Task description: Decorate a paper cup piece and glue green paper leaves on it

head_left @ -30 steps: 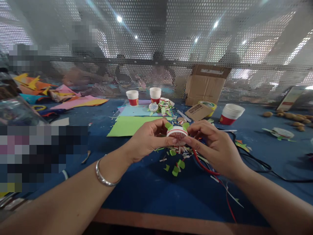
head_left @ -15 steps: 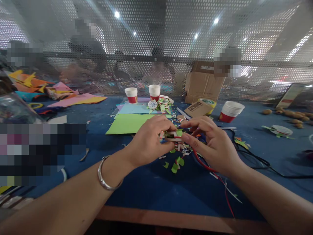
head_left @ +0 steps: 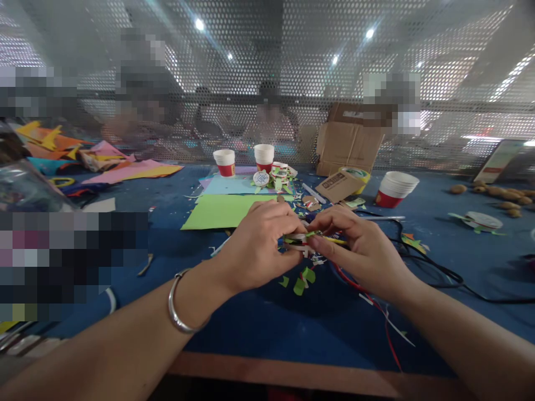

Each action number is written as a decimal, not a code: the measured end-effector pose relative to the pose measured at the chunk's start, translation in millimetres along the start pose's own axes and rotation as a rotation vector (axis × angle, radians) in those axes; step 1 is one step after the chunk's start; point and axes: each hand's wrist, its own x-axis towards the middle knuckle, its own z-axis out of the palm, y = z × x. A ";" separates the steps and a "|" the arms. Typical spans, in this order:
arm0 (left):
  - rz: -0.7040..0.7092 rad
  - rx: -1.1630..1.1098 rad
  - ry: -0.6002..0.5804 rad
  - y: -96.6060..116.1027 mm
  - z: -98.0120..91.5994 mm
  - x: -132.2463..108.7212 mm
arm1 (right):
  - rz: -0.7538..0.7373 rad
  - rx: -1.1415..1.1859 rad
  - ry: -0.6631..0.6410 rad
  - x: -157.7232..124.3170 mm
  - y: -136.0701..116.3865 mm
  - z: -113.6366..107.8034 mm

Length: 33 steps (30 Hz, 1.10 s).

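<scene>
Between my hands is a small round white piece (head_left: 296,240) with green paper parts on it. My left hand (head_left: 261,242) grips its left side, thumb below and fingers above; a silver bangle is on that wrist. The thumb and fingertips of my right hand (head_left: 355,236) pinch a green paper part (head_left: 314,234) at the piece's right edge. Green scraps (head_left: 308,274) and white bits lie on the blue table just below. Behind my hands sits a light green sheet (head_left: 217,211).
White-and-red paper cups (head_left: 396,189) stand at the back. Turtle-like paper pieces (head_left: 261,178) rest on blue sheets. A cardboard box (head_left: 351,147), black cable (head_left: 443,273), brown lumps (head_left: 497,194) and colored papers (head_left: 134,170) surround the work area. A mesh wall (head_left: 234,72) rises behind.
Both hands have moved slightly down with the round piece. The green part at its right edge now lies flatter, and my right fingers are closer around it.
</scene>
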 end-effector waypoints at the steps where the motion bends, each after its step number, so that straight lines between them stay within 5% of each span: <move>1: -0.018 -0.003 -0.014 0.7 -0.3 0.2 | 0.003 0.002 -0.002 0.1 0.3 0.0; 9: -0.063 -0.040 -0.075 2.4 -1.3 1.3 | 0.049 0.030 -0.025 3.8 2.3 1.4; 24: -0.097 -0.067 0.030 5.4 4.2 1.4 | 0.023 0.019 0.057 1.2 0.8 2.9; 33: -0.550 -0.646 -0.045 -12.8 4.3 5.5 | 0.151 0.128 0.193 4.3 6.6 -1.0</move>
